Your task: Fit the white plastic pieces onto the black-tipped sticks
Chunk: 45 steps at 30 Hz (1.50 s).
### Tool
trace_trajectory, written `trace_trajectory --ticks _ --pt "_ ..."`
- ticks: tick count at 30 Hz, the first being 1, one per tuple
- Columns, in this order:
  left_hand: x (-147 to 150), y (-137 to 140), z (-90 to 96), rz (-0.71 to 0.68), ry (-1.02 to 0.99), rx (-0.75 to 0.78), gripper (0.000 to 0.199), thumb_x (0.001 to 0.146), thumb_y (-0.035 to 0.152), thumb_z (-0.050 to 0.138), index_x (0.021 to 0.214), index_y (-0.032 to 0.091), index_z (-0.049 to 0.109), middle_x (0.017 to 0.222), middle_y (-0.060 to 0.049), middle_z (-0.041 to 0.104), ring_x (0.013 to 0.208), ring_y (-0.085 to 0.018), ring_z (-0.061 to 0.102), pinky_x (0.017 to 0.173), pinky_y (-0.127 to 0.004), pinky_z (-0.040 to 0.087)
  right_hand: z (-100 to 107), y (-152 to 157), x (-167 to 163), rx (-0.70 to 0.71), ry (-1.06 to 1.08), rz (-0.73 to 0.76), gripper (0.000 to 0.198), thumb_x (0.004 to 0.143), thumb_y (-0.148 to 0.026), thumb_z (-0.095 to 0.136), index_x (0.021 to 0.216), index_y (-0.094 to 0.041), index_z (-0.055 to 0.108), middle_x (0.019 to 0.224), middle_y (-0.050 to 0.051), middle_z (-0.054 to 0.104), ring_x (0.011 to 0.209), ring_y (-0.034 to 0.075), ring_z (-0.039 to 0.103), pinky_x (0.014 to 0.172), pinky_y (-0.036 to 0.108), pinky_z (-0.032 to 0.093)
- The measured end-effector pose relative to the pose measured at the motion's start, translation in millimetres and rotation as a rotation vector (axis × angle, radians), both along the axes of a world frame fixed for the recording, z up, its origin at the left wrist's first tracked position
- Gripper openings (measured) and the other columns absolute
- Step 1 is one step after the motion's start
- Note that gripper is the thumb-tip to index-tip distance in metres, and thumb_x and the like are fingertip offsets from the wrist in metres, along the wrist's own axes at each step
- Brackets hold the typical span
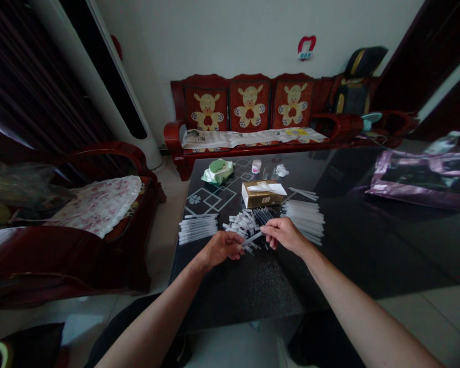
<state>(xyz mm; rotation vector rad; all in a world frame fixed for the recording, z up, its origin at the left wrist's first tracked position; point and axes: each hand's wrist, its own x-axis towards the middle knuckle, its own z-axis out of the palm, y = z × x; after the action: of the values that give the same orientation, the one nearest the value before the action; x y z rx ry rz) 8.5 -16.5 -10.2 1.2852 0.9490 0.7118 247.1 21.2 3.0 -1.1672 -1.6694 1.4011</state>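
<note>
Between my two hands a slim whitish tube (252,238), like a pen barrel, is held at a slant above the table. My left hand (226,246) pinches its lower left end, and my right hand (282,233) grips the upper right end. Just beyond the fingers lies a loose heap of short white pieces (241,222) resembling pen caps. Beside that heap are thin black sticks (264,215), partly hidden by my right hand. A row of whitish tubes (198,228) lies left of my left hand. To the right is a larger stack of pale tubes (303,219).
A gold tissue box (263,196) stands behind the piles on the dark table (245,296). Farther back are a green wipes pack (217,172), a small jar (256,166) and crumpled white tissue (281,170). A purple-edged clear bag (421,176) lies on the right.
</note>
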Motion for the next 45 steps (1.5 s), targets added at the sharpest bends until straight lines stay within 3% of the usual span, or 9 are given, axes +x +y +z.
trace_trajectory --ticks 3,6,9,15,21,27,33,41,45 --pt "-0.3 0.6 1.3 0.01 -0.008 -0.009 0.037 0.069 0.04 0.073 0.091 0.01 0.064 0.072 -0.006 0.069 0.057 -0.012 0.061 0.057 -0.025 0.05 3.3 0.2 1.9 -0.006 0.022 -0.006 0.039 0.082 -0.049 0.057 0.077 -0.011 0.063 0.057 0.002 0.062 0.042 0.011 0.059 0.039 0.022 0.048" --pt "-0.1 0.8 2.8 0.019 0.0 -0.016 0.039 0.068 0.04 0.074 0.09 0.01 0.064 0.071 -0.006 0.068 0.056 -0.011 0.061 0.056 -0.024 0.049 5.6 -0.4 3.5 -0.026 0.088 0.026 0.035 0.078 -0.044 0.064 0.09 -0.011 0.063 0.064 0.003 0.065 0.048 0.013 0.063 0.045 0.024 0.052" --pt "0.3 0.3 3.1 0.008 0.011 -0.007 0.039 0.068 0.04 0.073 0.091 0.01 0.064 0.072 -0.007 0.069 0.057 -0.012 0.061 0.056 -0.024 0.049 4.6 -1.4 3.9 -0.021 0.104 0.062 0.032 0.075 -0.04 0.068 0.087 -0.011 0.061 0.064 0.002 0.066 0.048 0.013 0.063 0.046 0.025 0.052" --pt "-0.1 -0.2 1.7 -0.01 0.007 0.004 0.037 0.07 0.039 0.072 0.091 0.01 0.064 0.072 -0.007 0.069 0.057 -0.011 0.061 0.056 -0.023 0.049 4.0 -1.9 4.2 0.014 -0.036 0.052 0.038 0.082 -0.049 0.057 0.072 -0.013 0.059 0.056 0.001 0.061 0.039 0.009 0.056 0.037 0.019 0.045" --pt "0.1 0.1 2.1 0.003 0.009 -0.009 0.037 0.069 0.039 0.072 0.091 0.01 0.064 0.071 -0.006 0.069 0.056 -0.011 0.061 0.056 -0.024 0.049 6.2 -1.9 3.7 -0.027 0.067 0.074 0.034 0.076 -0.043 0.066 0.089 -0.012 0.061 0.063 0.002 0.065 0.045 0.011 0.06 0.043 0.023 0.051" --pt "0.1 0.1 -1.1 -0.023 0.001 -0.01 0.037 0.07 0.04 0.072 0.091 0.01 0.064 0.073 -0.006 0.069 0.058 -0.012 0.061 0.057 -0.024 0.049 1.5 -2.5 3.1 -0.014 -0.082 0.053 0.041 0.083 -0.052 0.054 0.07 -0.013 0.059 0.051 0.0 0.059 0.036 0.008 0.053 0.033 0.018 0.041" --pt "-1.1 1.2 -2.5 -0.018 0.009 0.001 0.036 0.071 0.039 0.071 0.091 0.01 0.065 0.073 -0.006 0.069 0.057 -0.011 0.061 0.056 -0.023 0.048 3.4 -2.3 4.7 -0.049 0.054 0.075 0.035 0.078 -0.045 0.063 0.089 -0.013 0.061 0.062 0.001 0.065 0.043 0.011 0.059 0.041 0.023 0.049" --pt "-0.8 0.9 -1.6 -0.015 -0.001 -0.008 0.038 0.07 0.041 0.072 0.091 0.011 0.064 0.072 -0.006 0.069 0.057 -0.012 0.061 0.056 -0.024 0.049 2.3 -2.0 4.3 -0.059 -0.039 0.049 0.041 0.082 -0.053 0.055 0.073 -0.013 0.059 0.052 0.0 0.06 0.036 0.009 0.053 0.034 0.018 0.042" --pt "-0.6 0.7 -0.7 -0.002 0.0 -0.012 0.037 0.069 0.04 0.072 0.091 0.011 0.064 0.071 -0.006 0.069 0.057 -0.012 0.061 0.056 -0.024 0.049 6.0 -3.0 4.7 -0.053 0.033 0.062 0.036 0.077 -0.048 0.062 0.085 -0.013 0.062 0.059 0.001 0.064 0.041 0.01 0.057 0.039 0.021 0.047"
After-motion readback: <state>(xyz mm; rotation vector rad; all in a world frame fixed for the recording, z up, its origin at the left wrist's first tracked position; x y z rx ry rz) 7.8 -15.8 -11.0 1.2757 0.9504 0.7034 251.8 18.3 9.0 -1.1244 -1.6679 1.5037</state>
